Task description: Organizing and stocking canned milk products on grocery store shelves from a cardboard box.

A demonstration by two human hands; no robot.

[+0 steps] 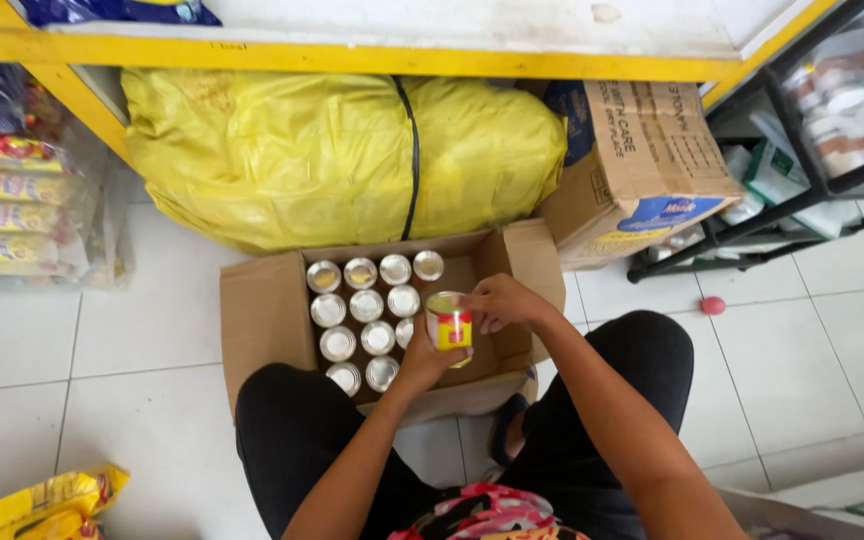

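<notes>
While both arms reach down, left hand [422,358] cups can [449,321], right hand [497,301] tops it

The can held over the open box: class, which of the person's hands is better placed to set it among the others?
Left, probably. The left hand grips the can from below, nearest the rows of cans in the cardboard box; the right hand only touches its top.

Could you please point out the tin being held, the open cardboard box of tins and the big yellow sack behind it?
tin [449,325]: head view, on its red and yellow side wall.
open cardboard box [264,312]: head view, on its left flap.
yellow sack [272,150]: head view, on its left half.
</notes>
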